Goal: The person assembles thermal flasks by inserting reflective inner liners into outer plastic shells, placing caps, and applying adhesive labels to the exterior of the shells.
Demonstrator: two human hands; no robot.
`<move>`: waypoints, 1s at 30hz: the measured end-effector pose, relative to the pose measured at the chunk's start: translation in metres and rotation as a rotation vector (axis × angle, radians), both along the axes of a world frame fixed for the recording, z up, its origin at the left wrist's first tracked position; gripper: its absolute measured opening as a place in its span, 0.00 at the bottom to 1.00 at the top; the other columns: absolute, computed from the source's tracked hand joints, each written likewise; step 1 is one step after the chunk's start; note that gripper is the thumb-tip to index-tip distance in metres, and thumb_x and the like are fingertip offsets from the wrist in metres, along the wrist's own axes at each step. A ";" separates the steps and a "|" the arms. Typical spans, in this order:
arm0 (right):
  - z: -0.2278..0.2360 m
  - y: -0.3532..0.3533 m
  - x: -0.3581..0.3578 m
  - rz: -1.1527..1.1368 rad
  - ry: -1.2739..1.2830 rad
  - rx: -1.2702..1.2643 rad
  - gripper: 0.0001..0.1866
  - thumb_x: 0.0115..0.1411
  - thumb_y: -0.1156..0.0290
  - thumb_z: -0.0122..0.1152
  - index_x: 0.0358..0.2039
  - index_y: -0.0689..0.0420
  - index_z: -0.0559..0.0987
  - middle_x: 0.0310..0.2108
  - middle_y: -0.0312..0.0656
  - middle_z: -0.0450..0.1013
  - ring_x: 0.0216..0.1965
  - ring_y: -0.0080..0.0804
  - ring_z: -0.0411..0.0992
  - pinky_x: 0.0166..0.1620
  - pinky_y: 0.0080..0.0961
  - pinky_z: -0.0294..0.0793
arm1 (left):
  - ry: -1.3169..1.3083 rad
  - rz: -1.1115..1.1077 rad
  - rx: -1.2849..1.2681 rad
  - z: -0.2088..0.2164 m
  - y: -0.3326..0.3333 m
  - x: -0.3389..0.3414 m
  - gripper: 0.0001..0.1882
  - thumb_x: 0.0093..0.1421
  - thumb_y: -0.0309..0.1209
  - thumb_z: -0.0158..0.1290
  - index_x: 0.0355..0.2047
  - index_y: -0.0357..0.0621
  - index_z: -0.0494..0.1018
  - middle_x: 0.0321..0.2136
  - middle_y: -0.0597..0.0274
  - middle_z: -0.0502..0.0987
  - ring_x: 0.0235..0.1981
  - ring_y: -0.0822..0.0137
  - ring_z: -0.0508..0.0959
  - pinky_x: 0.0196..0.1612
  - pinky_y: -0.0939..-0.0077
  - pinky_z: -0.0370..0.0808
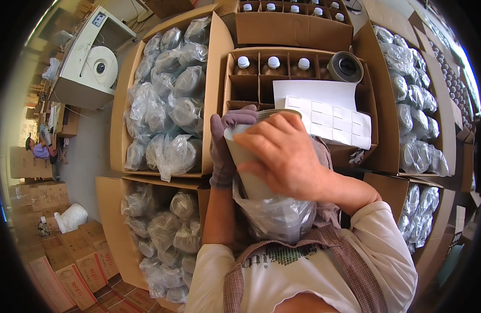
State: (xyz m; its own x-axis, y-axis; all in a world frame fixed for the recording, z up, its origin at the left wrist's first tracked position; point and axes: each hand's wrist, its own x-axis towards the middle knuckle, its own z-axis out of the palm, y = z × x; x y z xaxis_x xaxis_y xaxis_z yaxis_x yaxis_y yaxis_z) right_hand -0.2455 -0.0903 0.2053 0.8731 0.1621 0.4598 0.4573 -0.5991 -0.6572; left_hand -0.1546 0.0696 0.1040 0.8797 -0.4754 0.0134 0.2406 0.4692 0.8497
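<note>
My left hand point(224, 148), in a purple-grey glove, is closed round the left side of a pale grey cylindrical container point(251, 180) in front of my chest. The container is tilted, and its rim shows at the upper end. A clear plastic bag point(277, 216) is bunched round its lower part. Bare and slightly blurred, my right hand point(282, 151) lies across the container, its fingers and thumb spread on the surface. Just beyond that hand, a white sheet of rectangular labels point(334, 122) rests over a plain white sheet point(316, 93).
A divided carton point(298, 50) ahead holds white-capped bottles point(273, 63) and a roll of tape point(346, 68). Open cartons of plastic-wrapped containers point(159, 104) flank me on both sides. A white machine point(89, 60) stands at far left, above stacked cardboard boxes point(76, 261).
</note>
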 end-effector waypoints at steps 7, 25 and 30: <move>-0.044 -0.073 0.005 0.244 0.188 0.537 0.25 0.69 0.50 0.53 0.45 0.61 0.82 0.53 0.48 0.75 0.61 0.46 0.67 0.64 0.46 0.61 | -0.814 0.097 0.309 0.064 0.027 -0.014 0.21 0.67 0.38 0.50 0.50 0.32 0.73 0.53 0.43 0.73 0.57 0.51 0.72 0.62 0.59 0.65; -0.262 0.044 0.200 0.194 0.556 -0.673 0.23 0.51 0.59 0.68 0.47 0.55 0.79 0.47 0.53 0.73 0.49 0.52 0.73 0.49 0.44 0.78 | -0.650 0.550 -0.037 -0.003 0.053 -0.021 0.23 0.69 0.40 0.30 0.23 0.42 0.67 0.24 0.54 0.73 0.29 0.57 0.71 0.48 0.52 0.74; -0.219 -0.022 0.281 -0.391 0.153 -0.316 0.15 0.52 0.67 0.66 0.40 0.57 0.78 0.42 0.52 0.74 0.47 0.52 0.74 0.46 0.43 0.78 | -0.388 0.168 -0.132 -0.013 0.020 0.013 0.26 0.70 0.43 0.31 0.21 0.42 0.66 0.28 0.48 0.72 0.40 0.49 0.72 0.55 0.50 0.69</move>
